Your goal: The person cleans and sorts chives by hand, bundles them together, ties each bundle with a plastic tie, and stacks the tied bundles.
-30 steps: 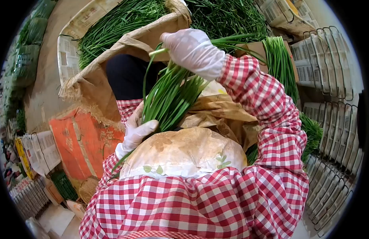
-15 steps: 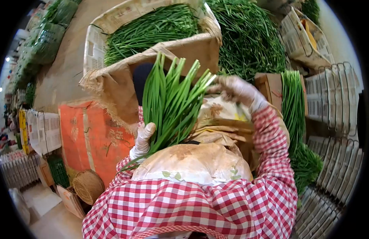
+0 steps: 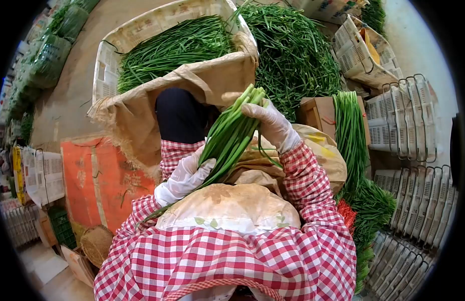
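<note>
A bunch of long green garlic chives (image 3: 228,133) slants above my lap, pale cut ends up. My left hand (image 3: 183,179), in a thin white glove, is closed round its lower part. Near the top, my gloved right hand (image 3: 270,120) wraps the stems just below the pale ends, with its thumb in front and fingers partly behind. A few blades droop beside my right wrist. Below the bunch lies a stained whitish apron (image 3: 227,205) across my lap.
Ahead stands a white crate (image 3: 106,70) lined with brown cloth and filled with chives. A loose heap (image 3: 292,60) lies beside it. To the right, tidy chives (image 3: 348,130) hang by a cardboard box (image 3: 317,116), near stacked crates (image 3: 400,120). An orange-red sack (image 3: 104,180) lies left.
My right hand has moved in from the right and closed on the stem ends. The fanned bunch is now gathered narrower. My left hand still holds its lower part.
</note>
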`<state>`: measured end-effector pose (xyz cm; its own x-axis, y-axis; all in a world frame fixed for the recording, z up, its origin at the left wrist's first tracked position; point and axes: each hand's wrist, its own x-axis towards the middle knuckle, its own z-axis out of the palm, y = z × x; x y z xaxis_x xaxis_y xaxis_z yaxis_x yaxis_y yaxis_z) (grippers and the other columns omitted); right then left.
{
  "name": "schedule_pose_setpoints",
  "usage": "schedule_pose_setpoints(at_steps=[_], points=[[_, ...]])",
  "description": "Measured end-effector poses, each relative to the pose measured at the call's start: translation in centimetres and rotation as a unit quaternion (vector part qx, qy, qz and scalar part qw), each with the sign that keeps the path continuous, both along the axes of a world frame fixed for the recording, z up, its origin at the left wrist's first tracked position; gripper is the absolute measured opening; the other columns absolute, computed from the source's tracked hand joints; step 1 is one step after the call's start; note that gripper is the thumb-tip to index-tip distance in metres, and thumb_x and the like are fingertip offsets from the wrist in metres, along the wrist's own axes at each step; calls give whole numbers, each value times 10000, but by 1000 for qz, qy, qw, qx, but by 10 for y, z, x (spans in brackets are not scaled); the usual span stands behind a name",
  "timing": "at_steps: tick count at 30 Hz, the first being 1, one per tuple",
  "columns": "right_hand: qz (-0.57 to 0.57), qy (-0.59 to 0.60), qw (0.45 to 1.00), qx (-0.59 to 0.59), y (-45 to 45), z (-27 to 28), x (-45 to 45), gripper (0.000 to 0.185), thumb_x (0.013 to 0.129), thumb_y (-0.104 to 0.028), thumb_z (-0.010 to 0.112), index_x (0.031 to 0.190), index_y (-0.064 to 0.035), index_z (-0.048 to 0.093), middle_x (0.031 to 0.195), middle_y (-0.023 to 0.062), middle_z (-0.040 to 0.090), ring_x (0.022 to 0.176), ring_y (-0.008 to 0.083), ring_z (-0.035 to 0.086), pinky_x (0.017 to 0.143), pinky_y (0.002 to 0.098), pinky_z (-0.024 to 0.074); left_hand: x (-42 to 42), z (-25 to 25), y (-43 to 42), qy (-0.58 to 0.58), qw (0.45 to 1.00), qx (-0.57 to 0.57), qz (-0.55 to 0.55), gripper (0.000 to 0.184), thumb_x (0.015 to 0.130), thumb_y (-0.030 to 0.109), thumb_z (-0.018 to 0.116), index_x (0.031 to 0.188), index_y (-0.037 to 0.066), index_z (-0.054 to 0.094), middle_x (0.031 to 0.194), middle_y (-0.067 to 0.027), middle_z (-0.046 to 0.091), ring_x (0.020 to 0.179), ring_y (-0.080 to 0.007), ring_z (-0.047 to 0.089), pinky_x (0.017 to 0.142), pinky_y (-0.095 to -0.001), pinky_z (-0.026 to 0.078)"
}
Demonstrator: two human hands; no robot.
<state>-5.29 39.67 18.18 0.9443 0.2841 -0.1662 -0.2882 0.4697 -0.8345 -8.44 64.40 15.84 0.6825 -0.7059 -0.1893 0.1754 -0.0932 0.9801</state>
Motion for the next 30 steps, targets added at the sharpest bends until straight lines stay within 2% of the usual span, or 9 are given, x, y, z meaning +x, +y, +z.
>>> schedule_pose_setpoints(at_steps=[5, 7, 9, 15, 19, 21, 22, 25, 30], points=[[-48, 1, 996, 76, 3, -11, -9, 377, 707, -229, 710, 992, 0, 622, 928, 68, 631, 840, 145, 597, 807, 269, 467, 40, 16, 12, -79, 988, -69, -110, 523, 944, 346, 470, 1337, 11, 384, 1210, -101, 538, 1092, -158, 504, 937, -271, 389], [-71, 3, 992, 105, 3, -14, -13, 352, 702, -217, 707, 966, 1, 626, 922, 72, 630, 828, 147, 598, 799, 268, 469, 56, 28, 11, -25, 996, -34, 84, 644, 916, 523, 403, 1252, -23, 470, 1090, -120, 607, 1007, -170, 572, 891, -297, 431], [-71, 14, 990, 120, 2, -17, -14, 333, 702, -194, 698, 957, 6, 623, 912, 76, 628, 818, 148, 598, 791, 273, 472, 80, 25, 6, -37, 982, -62, 175, 587, 925, 490, 408, 1222, -7, 505, 1048, -125, 625, 972, -183, 593, 874, -291, 436], [-105, 6, 984, 142, 10, -19, -14, 319, 711, -210, 690, 955, -25, 600, 886, 57, 622, 778, 147, 596, 753, 274, 487, 65, -6, -63, 46, 971, -196, -126, 1084, 705, 425, 751, 1448, 52, 54, 1476, -118, 190, 1343, -213, 219, 1087, -335, 180], [-229, 49, 956, 178, 26, -18, -20, 304, 752, -258, 668, 969, -61, 589, 851, 29, 598, 756, 143, 584, 724, 290, 490, 47, -23, -83, 63, 960, -255, -101, 1081, 699, 241, 779, 1454, 84, 21, 1449, -110, 243, 1337, -204, 217, 1094, -326, 151], [-290, 111, 924, 223, 31, -17, -22, 336, 761, -316, 671, 989, -82, 589, 881, 23, 592, 787, 138, 576, 721, 299, 490, 41, -10, -82, 238, 949, -187, -83, 910, 649, 245, 783, 1384, 52, 282, 1265, -67, 460, 1178, -167, 432, 1021, -302, 308], [-313, 117, 927, 169, 33, -11, -22, 380, 784, -391, 665, 1013, -99, 584, 918, 14, 583, 813, 135, 566, 721, 309, 488, 39, 5, -75, 398, 897, -171, -95, 755, 666, 177, 759, 1309, 46, 386, 1110, -50, 551, 1020, -141, 525, 932, -273, 395], [-332, 17, 939, -91, 11, -24, -2, 430, 794, -428, 665, 1059, -101, 579, 939, 5, 575, 817, 119, 554, 730, 278, 477, 49, -3, -70, 360, 918, -111, -124, 733, 676, 147, 750, 1310, 50, 395, 1079, -55, 570, 964, -129, 549, 887, -254, 424], [-320, -212, 875, -294, -37, 40, -3, 145, 910, -110, 545, 1017, -40, 613, 929, 41, 623, 858, 91, 552, 758, 208, 449, 45, -4, -68, 212, 958, -172, -86, 949, 727, -23, 686, 1451, 71, 79, 1383, -65, 375, 1224, -125, 385, 1005, -268, 322]])
